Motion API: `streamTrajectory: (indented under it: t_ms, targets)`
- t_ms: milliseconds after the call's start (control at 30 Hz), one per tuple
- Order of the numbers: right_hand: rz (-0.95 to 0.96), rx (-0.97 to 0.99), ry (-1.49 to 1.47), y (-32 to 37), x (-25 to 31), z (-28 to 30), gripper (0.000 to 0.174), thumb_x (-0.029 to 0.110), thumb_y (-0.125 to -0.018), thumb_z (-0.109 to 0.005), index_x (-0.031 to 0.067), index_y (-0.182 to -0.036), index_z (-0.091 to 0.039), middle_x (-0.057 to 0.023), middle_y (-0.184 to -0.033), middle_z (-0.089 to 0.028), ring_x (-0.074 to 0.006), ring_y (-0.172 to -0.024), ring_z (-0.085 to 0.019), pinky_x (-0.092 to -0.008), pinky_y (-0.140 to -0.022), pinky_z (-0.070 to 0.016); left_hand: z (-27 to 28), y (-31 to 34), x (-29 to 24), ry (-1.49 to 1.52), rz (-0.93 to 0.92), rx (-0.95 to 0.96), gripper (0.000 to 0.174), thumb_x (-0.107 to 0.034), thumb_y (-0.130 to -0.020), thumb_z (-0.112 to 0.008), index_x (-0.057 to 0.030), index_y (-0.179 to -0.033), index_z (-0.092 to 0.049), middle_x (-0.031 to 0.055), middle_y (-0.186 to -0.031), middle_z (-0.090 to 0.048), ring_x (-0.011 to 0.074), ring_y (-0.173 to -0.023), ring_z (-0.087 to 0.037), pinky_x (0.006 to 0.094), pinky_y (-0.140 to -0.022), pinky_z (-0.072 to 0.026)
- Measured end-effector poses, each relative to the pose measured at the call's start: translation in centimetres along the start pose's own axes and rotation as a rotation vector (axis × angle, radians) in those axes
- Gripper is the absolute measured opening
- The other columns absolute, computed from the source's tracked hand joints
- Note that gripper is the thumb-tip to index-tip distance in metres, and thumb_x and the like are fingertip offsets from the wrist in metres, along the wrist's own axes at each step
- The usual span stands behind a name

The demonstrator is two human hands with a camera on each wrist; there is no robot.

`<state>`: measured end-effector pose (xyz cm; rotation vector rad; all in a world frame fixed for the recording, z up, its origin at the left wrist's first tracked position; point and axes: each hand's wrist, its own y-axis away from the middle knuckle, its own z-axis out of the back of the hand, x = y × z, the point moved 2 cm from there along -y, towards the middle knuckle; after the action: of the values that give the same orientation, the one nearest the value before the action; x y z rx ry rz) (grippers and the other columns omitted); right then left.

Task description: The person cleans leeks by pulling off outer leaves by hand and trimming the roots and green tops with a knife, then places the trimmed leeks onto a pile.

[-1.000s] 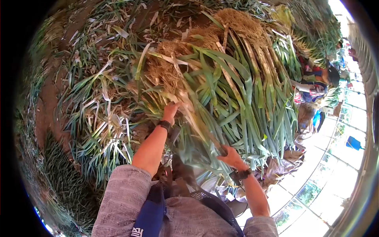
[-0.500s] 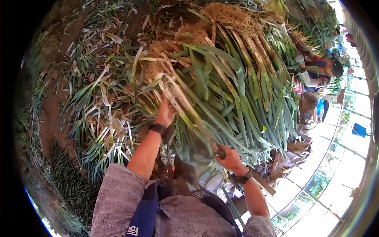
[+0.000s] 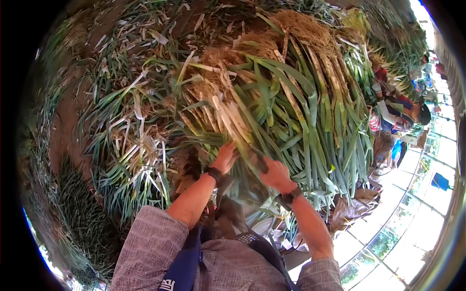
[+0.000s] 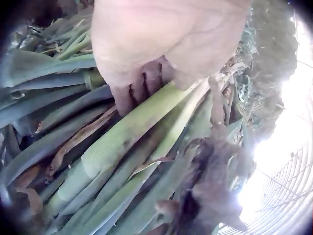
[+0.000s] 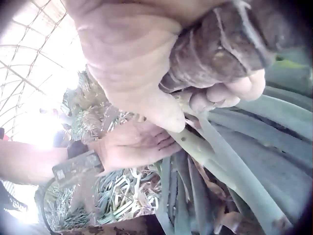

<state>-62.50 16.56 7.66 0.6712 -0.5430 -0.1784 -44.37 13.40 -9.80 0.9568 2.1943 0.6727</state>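
Note:
My left hand (image 3: 225, 156) grips a few leeks (image 3: 230, 119) around their stalks, with the pale, rootless ends pointing away from me. In the left wrist view its fingers curl beneath a thick green stalk (image 4: 124, 129). My right hand (image 3: 275, 175) is close by on the right, lower on the same leeks. It clutches a dark, thick handle wrapped in bands (image 5: 220, 46); the tool's other end is hidden. In the right wrist view, the right thumb lies along a leek stalk (image 5: 198, 147), just in front of the left hand.
Ahead and right lies a large heap of leeks (image 3: 310, 116) with bushy brown roots (image 3: 303, 31). Loose leaves and trimmings (image 3: 143, 150) cover the ground at left. Another person (image 3: 400, 114) is at the far right, near a brown sheet (image 3: 357, 208).
The held leeks have shifted and show more bare white ends. My right hand has come up and left, nearer to my left hand. The left hand has moved slightly right and toward me.

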Motion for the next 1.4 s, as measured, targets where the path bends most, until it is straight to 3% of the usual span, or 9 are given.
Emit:
streamTrajectory:
  t_ms: [467, 733, 867, 933, 967, 1100, 1233, 1300, 1400]
  targets:
    - [0.091, -0.006, 0.037, -4.5, 6.6, 1.9, 0.046, 0.027, -0.077, -0.062, 0.0077, -0.119, -0.059, -0.0223, -0.09, -0.068, -0.0412, -0.089, -0.064, -0.05, -0.078, -0.0503, -0.3, 2.0, -0.9, 0.04, -0.03, 0.0, 0.04, -0.028, -0.096, -0.062, -0.0104, -0.13, -0.05, 0.0055, -0.125, -0.057, 0.0227, -0.114, -0.057, 0.0413, -0.094, -0.0483]
    - [0.038, -0.015, -0.075, 3.7, 0.2, 2.6, 0.048, 0.024, -0.073, -0.071, 0.0048, -0.116, -0.061, -0.0216, -0.089, -0.067, -0.0394, -0.081, -0.065, -0.046, -0.074, -0.0515, -2.0, 1.3, -9.6, -0.042, -0.126, -0.182, 0.037, -0.031, -0.098, -0.059, -0.0096, -0.127, -0.053, 0.0069, -0.118, -0.059, 0.0247, -0.108, -0.058, 0.0411, -0.093, -0.0476]
    - [-0.04, 0.078, -0.164, 7.7, -3.2, 0.0, 0.051, 0.026, -0.077, -0.067, 0.0121, -0.124, -0.058, -0.019, -0.086, -0.068, -0.0394, -0.08, -0.065, -0.0473, -0.07, -0.0511, -2.1, 0.9, -9.3, 0.101, -0.146, 0.029, 0.046, -0.03, -0.098, -0.059, -0.0084, -0.136, -0.045, 0.0101, -0.121, -0.057, 0.0267, -0.114, -0.055, 0.0463, -0.096, -0.0467]
    - [-0.057, 0.123, -0.115, 8.2, -2.9, -0.3, 0.05, 0.026, -0.077, -0.067, 0.0116, -0.124, -0.059, -0.0186, -0.09, -0.069, -0.0388, -0.084, -0.065, -0.0458, -0.074, -0.0515, -3.0, 3.0, -5.8, -0.076, 0.109, -0.205, 0.049, -0.031, -0.098, -0.059, -0.0081, -0.138, -0.041, 0.0121, -0.123, -0.055, 0.0286, -0.117, -0.054, 0.0514, -0.097, -0.0465]
    - [-0.05, 0.109, -0.091, 8.5, -2.9, -0.5, 0.049, 0.026, -0.077, -0.067, 0.0115, -0.123, -0.059, -0.0189, -0.092, -0.068, -0.0387, -0.085, -0.065, -0.0451, -0.075, -0.0517, -2.5, 3.2, -4.6, -0.097, 0.036, -0.153, 0.039, -0.032, -0.097, -0.057, -0.0094, -0.128, -0.048, 0.0083, -0.11, -0.061, 0.0252, -0.098, -0.063, 0.0481, -0.087, -0.0521]
    - [-0.049, 0.016, -0.24, 10.1, -4.4, -1.2, 0.052, 0.023, -0.077, -0.071, 0.0059, -0.125, -0.058, -0.0178, -0.092, -0.069, -0.0307, -0.085, -0.067, -0.0395, -0.074, -0.0522, -2.1, 2.6, -5.6, -0.103, -0.069, -0.101, 0.03, -0.03, -0.097, -0.057, -0.0073, -0.115, -0.05, 0.0078, -0.098, -0.061, 0.0241, -0.08, -0.065, 0.0424, -0.064, -0.0582]
    - [-0.096, 0.003, -0.443, 12.6, -3.3, 1.7, 0.056, 0.019, -0.077, -0.075, 0.0003, -0.127, -0.056, -0.0133, -0.093, -0.068, -0.018, -0.083, -0.063, -0.0338, -0.074, -0.0505, -3.5, 1.7, -10.1, 0.211, -0.065, 0.071, 0.032, -0.034, -0.097, -0.059, -0.0067, -0.113, -0.054, 0.0057, -0.093, -0.061, 0.0208, -0.082, -0.064, 0.0406, -0.067, -0.0569]
    - [-0.105, -0.001, -0.413, 13.9, -1.7, 4.3, 0.056, 0.019, -0.077, -0.075, 0.0006, -0.126, -0.057, -0.0125, -0.092, -0.068, -0.0158, -0.082, -0.063, -0.0333, -0.073, -0.0505, -10.1, 5.3, -13.5, 0.037, -0.263, -0.075, 0.023, -0.026, -0.094, -0.063, -0.0064, -0.104, -0.057, 0.0044, -0.086, -0.059, 0.0179, -0.074, -0.06, 0.0385, -0.059, -0.0544]
    - [-0.042, -0.14, -0.483, 14.9, -1.8, 4.6, 0.056, 0.018, -0.075, -0.076, 0.0005, -0.124, -0.057, -0.0139, -0.089, -0.068, -0.0184, -0.078, -0.064, -0.0338, -0.07, -0.0508, -11.3, 5.6, -9.8, -0.17, -0.154, -0.144, 0.023, -0.022, -0.093, -0.064, -0.0058, -0.107, -0.058, 0.0026, -0.086, -0.059, 0.0159, -0.075, -0.058, 0.0366, -0.06, -0.0526]
